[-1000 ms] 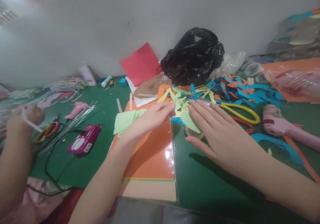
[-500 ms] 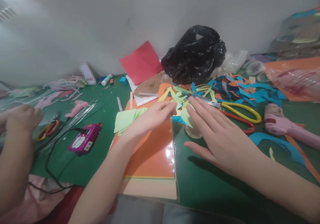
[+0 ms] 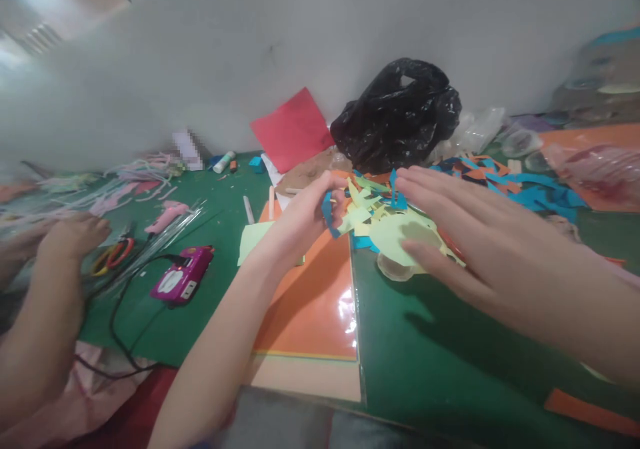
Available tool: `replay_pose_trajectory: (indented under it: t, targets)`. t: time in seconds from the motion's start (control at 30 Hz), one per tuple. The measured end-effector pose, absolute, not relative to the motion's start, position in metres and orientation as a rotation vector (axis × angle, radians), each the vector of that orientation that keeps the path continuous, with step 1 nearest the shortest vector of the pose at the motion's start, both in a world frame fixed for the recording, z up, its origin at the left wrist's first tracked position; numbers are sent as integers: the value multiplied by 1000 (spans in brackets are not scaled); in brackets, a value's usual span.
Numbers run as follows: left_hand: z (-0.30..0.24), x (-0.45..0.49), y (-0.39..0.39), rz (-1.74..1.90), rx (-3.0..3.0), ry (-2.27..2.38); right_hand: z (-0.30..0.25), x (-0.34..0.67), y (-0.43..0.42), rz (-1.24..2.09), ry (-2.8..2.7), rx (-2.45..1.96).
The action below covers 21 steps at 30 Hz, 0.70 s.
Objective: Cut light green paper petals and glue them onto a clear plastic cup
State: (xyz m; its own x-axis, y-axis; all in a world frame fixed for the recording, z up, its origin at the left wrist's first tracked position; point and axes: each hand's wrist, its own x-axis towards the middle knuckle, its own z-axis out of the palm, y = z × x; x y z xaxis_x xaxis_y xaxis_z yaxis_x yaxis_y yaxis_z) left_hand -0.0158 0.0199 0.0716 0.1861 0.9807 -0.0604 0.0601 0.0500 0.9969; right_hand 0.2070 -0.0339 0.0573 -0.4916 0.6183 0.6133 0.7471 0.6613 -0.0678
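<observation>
My left hand [image 3: 317, 212] is curled at the left side of a heap of paper scraps [image 3: 365, 209]. A blue paper strip [image 3: 328, 215] sticks out from its bent fingers. My right hand [image 3: 465, 235] is open, palm down, with fingers stretched along the heap's right side. Between the hands lie yellow, pale green and blue cuttings. A rounded pale green paper piece [image 3: 403, 235] is beside my right thumb, above a clear round plastic piece [image 3: 395, 269]. The scissors are mostly hidden behind my right hand.
Orange sheets in a clear sleeve [image 3: 310, 315] lie before me. A black plastic bag [image 3: 400, 115] and red paper [image 3: 293, 129] stand by the wall. Left are a purple power box [image 3: 183, 275], a pink glue gun [image 3: 167, 215], pliers [image 3: 115, 252] and another person's hand [image 3: 75, 235].
My left hand has curled in at the scraps, with a blue strip now at its fingers. My right hand has shifted over the scissors, and the rounded pale green piece now shows.
</observation>
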Motion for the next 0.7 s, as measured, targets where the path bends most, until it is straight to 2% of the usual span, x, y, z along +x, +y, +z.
replay_pose_trajectory:
  t: [0.17,0.3,0.5,0.7]
  targets:
    - [74,-14,25,1180,1155,1023,84,200,-4,-60,-2314,-1184]
    - [72,-14,24,1225,1188,939,96,177,13,-19,-2458,-1337]
    - [71,-12,17,1143,1305,927,97,162,35,-111,-2498,-1347]
    - [67,-17,20,1092,1300,995,91,180,59,-413,-2522,-1485]
